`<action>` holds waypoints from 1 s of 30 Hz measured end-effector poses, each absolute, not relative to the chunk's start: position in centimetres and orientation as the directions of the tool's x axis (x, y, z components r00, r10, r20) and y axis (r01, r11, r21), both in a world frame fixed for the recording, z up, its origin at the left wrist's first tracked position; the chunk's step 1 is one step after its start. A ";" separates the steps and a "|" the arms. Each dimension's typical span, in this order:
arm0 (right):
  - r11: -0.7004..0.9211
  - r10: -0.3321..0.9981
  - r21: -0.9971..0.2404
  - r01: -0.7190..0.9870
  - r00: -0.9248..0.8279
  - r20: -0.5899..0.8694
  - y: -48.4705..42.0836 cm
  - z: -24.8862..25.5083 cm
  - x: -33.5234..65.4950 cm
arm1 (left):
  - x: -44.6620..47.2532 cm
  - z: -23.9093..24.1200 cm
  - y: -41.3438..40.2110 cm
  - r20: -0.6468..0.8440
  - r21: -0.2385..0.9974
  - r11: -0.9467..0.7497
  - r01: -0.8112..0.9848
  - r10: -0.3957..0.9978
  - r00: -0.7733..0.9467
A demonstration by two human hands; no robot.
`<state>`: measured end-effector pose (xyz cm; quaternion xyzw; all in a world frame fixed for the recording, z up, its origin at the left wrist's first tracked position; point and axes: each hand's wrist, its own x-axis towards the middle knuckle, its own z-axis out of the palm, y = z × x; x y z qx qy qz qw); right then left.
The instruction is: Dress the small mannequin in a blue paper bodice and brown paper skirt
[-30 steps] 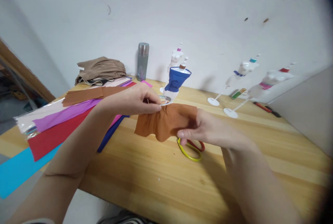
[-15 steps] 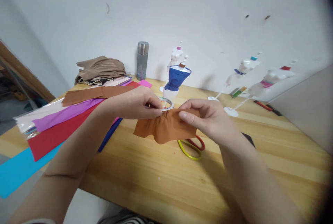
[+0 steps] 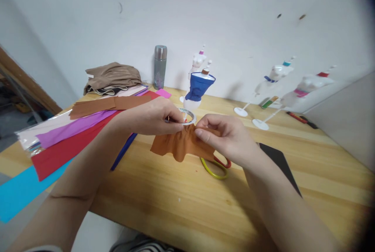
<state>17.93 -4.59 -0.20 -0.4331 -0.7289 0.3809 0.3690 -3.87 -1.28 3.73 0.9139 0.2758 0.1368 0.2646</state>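
Note:
A brown piece of fabric (image 3: 178, 145) hangs between my hands above the table, its upper edge gathered into small folds. My left hand (image 3: 164, 116) pinches that edge from the left, and my right hand (image 3: 221, 133) pinches it on the right, close by. Behind my fingertips lies a roll of tape (image 3: 189, 116), partly hidden by the left hand. Scissors with yellow and red handles (image 3: 215, 174) rest on the table under the fabric, their blades out of sight. Just beyond stands a small mannequin wrapped in blue cloth (image 3: 200, 88).
Coloured fabric strips (image 3: 64, 142) and a folded brown garment (image 3: 114, 78) lie at left. A thermos (image 3: 160, 68) stands by the wall. More white mannequins (image 3: 310, 84) are at right, with a black flat object (image 3: 279, 164) beside my right arm.
My right hand has moved left along the fabric's edge, nearer my left hand, bunching the cloth tighter. More of the black flat object shows. My left hand stays nearly in place.

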 end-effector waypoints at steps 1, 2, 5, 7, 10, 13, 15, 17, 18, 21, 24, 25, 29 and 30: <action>0.337 0.912 -0.871 0.357 -0.354 0.208 -4.5 -0.3 17.9 | -3.9 3.7 -1.3 0.105 0.555 -0.709 0.435 0.578 0.809; 0.342 0.911 -0.865 0.368 -0.354 0.209 -4.5 -0.3 17.9 | -3.9 3.7 -1.3 0.105 0.551 -0.711 0.437 0.579 0.808; 0.356 0.909 -0.853 0.382 -0.354 0.221 -4.5 -0.3 17.9 | -3.8 3.7 -1.4 0.107 0.544 -0.712 0.444 0.583 0.805; 0.357 0.903 -0.864 0.356 -0.368 0.221 -4.5 -0.3 17.9 | -3.7 3.7 -1.4 0.105 0.542 -0.713 0.444 0.582 0.806; 0.338 0.896 -0.887 0.315 -0.395 0.201 -4.5 -0.4 17.9 | -3.6 3.6 -1.5 0.120 0.539 -0.720 0.437 0.579 0.806; 0.320 0.904 -0.886 0.336 -0.388 0.180 -4.3 -0.5 17.9 | -3.5 3.6 -1.5 0.133 0.526 -0.730 0.436 0.577 0.806; 0.320 0.907 -0.880 0.352 -0.382 0.177 -4.1 -0.5 18.0 | -3.5 3.7 -1.5 0.133 0.518 -0.737 0.434 0.571 0.810; 0.318 0.909 -0.878 0.358 -0.379 0.175 -4.0 -0.5 18.1 | -3.5 3.7 -1.5 0.133 0.518 -0.739 0.431 0.567 0.813; 0.316 0.911 -0.878 0.360 -0.373 0.174 -4.0 -0.5 18.1 | -3.5 3.7 -1.6 0.132 0.520 -0.738 0.431 0.567 0.813; 0.306 0.922 -0.875 0.376 -0.346 0.174 -3.9 -0.6 18.2 | -3.6 3.8 -1.7 0.133 0.532 -0.731 0.428 0.572 0.810; 0.299 0.925 -0.876 0.379 -0.341 0.168 -3.9 -0.6 18.1 | -3.6 3.7 -1.7 0.134 0.534 -0.730 0.428 0.572 0.809; 0.296 0.925 -0.878 0.376 -0.343 0.165 -4.0 -0.6 18.0 | -3.6 3.7 -1.7 0.134 0.530 -0.731 0.430 0.573 0.808; 0.300 0.923 -0.873 0.386 -0.347 0.164 -4.1 -0.6 18.0 | -3.6 3.5 -1.5 0.138 0.483 -0.743 0.463 0.587 0.798; 0.302 0.924 -0.866 0.397 -0.344 0.164 -4.1 -0.6 18.0 | -3.6 3.5 -1.4 0.136 0.467 -0.746 0.474 0.590 0.795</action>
